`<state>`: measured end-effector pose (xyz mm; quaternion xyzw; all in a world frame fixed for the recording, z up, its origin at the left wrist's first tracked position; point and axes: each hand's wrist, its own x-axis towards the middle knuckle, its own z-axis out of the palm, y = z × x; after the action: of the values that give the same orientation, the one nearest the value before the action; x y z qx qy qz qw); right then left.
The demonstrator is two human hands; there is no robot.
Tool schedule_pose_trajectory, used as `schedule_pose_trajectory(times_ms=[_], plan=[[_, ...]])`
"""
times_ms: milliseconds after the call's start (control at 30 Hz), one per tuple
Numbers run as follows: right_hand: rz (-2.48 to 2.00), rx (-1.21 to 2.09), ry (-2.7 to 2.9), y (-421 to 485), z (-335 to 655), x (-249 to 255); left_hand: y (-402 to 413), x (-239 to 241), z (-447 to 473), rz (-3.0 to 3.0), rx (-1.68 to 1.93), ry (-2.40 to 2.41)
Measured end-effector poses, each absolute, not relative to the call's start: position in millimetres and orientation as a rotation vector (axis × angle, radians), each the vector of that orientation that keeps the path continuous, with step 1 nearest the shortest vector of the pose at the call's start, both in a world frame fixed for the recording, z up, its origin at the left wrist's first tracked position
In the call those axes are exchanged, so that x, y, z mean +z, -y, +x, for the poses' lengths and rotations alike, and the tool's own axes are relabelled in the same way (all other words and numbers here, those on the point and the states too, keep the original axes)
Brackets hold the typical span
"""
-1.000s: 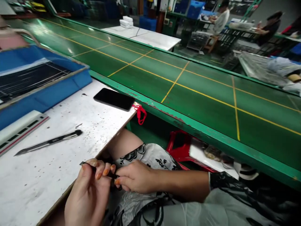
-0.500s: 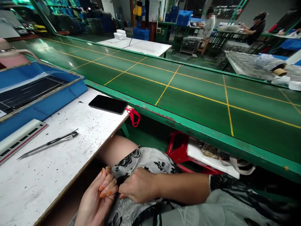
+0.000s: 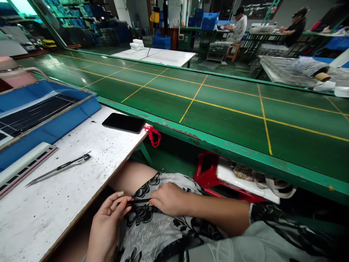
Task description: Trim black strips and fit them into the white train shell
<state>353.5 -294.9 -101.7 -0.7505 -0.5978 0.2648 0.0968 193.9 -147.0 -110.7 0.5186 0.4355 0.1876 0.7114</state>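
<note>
Head view: I have a black strip (image 3: 141,201) over my patterned clothing (image 3: 152,227), beside the white table (image 3: 65,196).
My left hand (image 3: 106,220): pinching it, thumb against fingers.
My right hand (image 3: 170,199): gripping it too.

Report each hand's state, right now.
Left hand: closed, holding a thin black strip.
Right hand: closed, gripping the same strip.

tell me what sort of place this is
Probably a factory or workshop floor: a long green conveyor belt with yellow lines runs past, a blue bin holds dark material, and a person in white sits beyond the belt.
</note>
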Motion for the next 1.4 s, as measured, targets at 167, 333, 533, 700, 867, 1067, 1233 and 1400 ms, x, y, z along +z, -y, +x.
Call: schedule_pose_trajectory(times_ms=[167,333,533,700,867,1067,1233,1400], plan=[[-2.226,0.786,1.811,296,357,-104,152,-114,192,1.943,0.078,-0.871],[-2.25,0.743,1.81,288,348,-103,164,-100,197,2.421,-0.241,-0.702],[-2.331,0.742,1.753,272,340,-101,172,-84,208,2.679,-0.556,-0.819],[-2.297,0.82,1.749,260,333,-105,177,-83,214,2.698,-0.665,-0.93],[-2.211,0.948,1.612,252,325,-118,185,-81,223,2.684,-0.695,-0.97],[-2.003,1.065,1.263,261,326,-128,180,-86,207,2.507,-0.311,-1.066],[-1.518,1.301,1.013,263,333,-135,179,-92,194,2.062,0.437,-0.973],[-1.111,1.357,0.734,248,324,-134,181,-94,205,1.855,0.813,-0.811]])
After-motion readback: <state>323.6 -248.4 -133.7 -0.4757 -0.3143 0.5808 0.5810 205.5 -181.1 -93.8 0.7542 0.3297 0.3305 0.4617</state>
